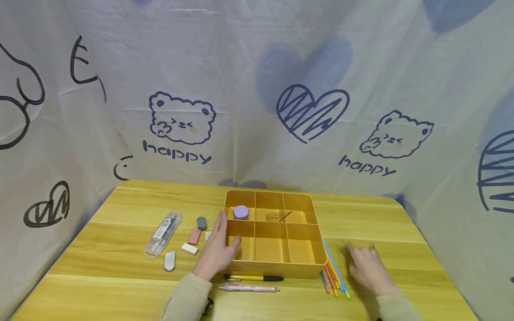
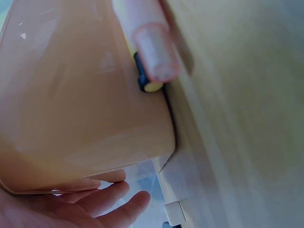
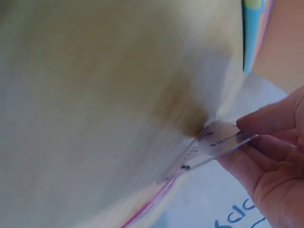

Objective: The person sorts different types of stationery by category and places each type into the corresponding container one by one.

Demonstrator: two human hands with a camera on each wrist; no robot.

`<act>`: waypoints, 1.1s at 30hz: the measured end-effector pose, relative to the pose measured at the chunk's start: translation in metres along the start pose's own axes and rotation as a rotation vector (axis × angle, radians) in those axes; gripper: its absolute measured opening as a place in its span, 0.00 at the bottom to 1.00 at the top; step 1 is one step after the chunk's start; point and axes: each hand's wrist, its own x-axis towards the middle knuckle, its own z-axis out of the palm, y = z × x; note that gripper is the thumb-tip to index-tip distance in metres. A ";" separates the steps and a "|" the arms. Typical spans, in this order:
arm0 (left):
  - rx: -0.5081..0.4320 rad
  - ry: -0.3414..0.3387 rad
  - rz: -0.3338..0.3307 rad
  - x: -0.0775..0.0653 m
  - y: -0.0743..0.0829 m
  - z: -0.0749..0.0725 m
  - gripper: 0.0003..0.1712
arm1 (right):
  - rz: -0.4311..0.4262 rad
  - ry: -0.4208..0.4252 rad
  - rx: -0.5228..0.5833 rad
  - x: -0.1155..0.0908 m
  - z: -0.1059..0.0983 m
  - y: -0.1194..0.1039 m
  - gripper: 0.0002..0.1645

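Between right-hand fingers (image 3: 274,116) juts a clear, tick-marked ruler (image 3: 209,146).

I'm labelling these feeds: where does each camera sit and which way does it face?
Head: worn on the head, facing forward and down at the table, box and printed cloth; left hand, right hand and sleeves show.
Left wrist: on that wrist, facing the box's near wall and pink pen; part of the left hand shows.
Right wrist: on that wrist, facing a clear ruler; the right hand shows, pinching it.
Shared: head and left wrist both show box and pink pen.
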 end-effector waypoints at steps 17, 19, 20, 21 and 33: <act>0.002 0.001 -0.005 0.000 -0.001 0.000 0.49 | 0.069 0.364 0.190 0.017 -0.015 -0.013 0.15; 0.003 0.001 -0.006 0.000 -0.001 0.000 0.49 | 0.065 0.350 0.197 0.020 -0.017 -0.017 0.18; 0.002 0.001 -0.006 0.000 -0.001 0.000 0.49 | 0.057 0.335 0.202 0.021 -0.018 -0.018 0.19; 0.002 0.001 -0.006 0.000 -0.001 0.000 0.49 | 0.044 0.325 0.207 0.022 -0.020 -0.020 0.21; -0.002 0.001 -0.006 0.001 -0.001 0.001 0.48 | -0.041 0.406 0.319 0.050 -0.034 -0.040 0.21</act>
